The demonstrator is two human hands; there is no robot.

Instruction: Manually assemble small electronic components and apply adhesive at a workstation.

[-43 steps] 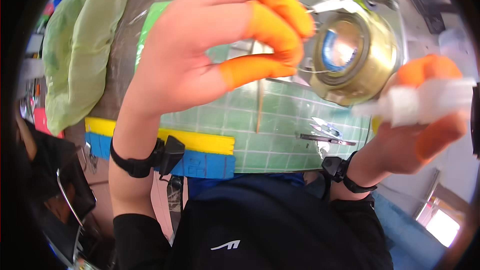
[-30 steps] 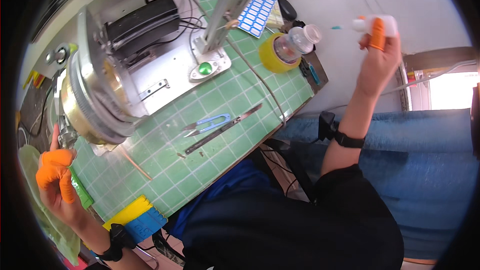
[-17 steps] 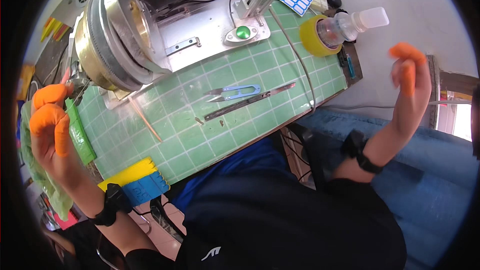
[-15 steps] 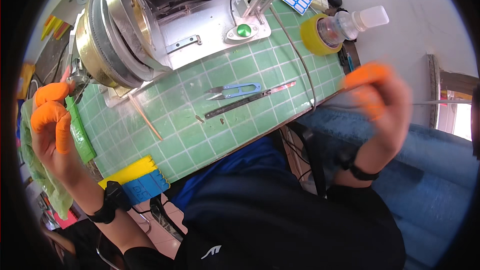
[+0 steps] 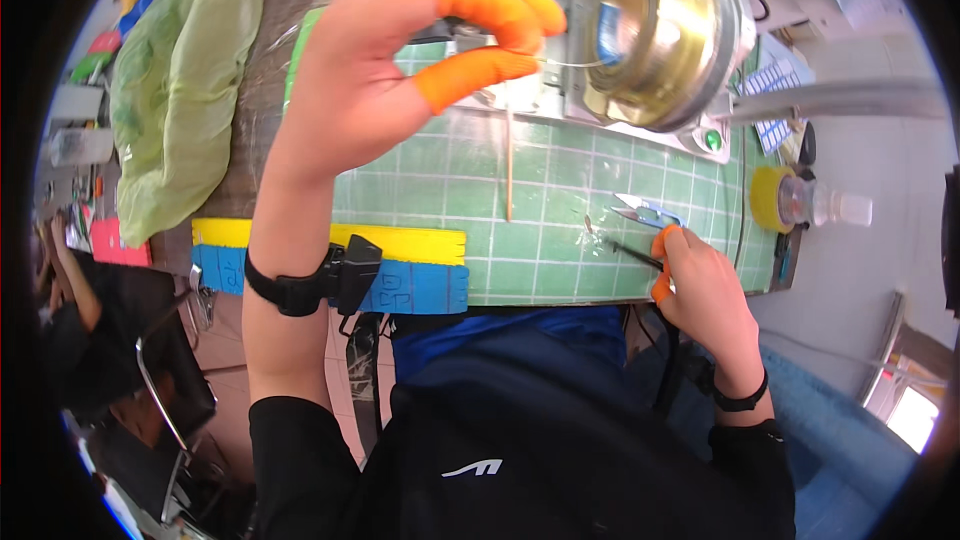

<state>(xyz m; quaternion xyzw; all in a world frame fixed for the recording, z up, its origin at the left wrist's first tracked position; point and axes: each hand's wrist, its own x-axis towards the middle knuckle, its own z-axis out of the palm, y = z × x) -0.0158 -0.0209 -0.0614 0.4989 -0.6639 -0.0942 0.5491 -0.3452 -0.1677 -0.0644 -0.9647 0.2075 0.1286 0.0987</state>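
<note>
My left hand (image 5: 370, 70), with orange finger covers, is raised at the upper left in front of the machine. Its thumb and fingertips pinch a thin pale strand (image 5: 578, 64) that runs to the brass drum (image 5: 640, 40). Low on the right, by the table's front edge, my right hand (image 5: 708, 285) has its covered fingers closed round the end of a narrow black strip-like tool (image 5: 635, 254). What kind of tool it is, I cannot make out. Just beyond those fingers lie blue-handled thread snips (image 5: 648, 211), partly overlapped by the hand.
A thin wooden stick (image 5: 510, 165) lies on the green gridded mat (image 5: 430, 190). Yellow and blue strips (image 5: 420, 285) line the front edge at left. A yellow tape roll (image 5: 770, 198) with a clear bottle (image 5: 810, 202) stands at right. A green cloth bag (image 5: 180, 90) is far left.
The view has turned to the left. My right hand has come in from the right, down to the mat, and taken the black tool. My left hand stays raised with fingers together.
</note>
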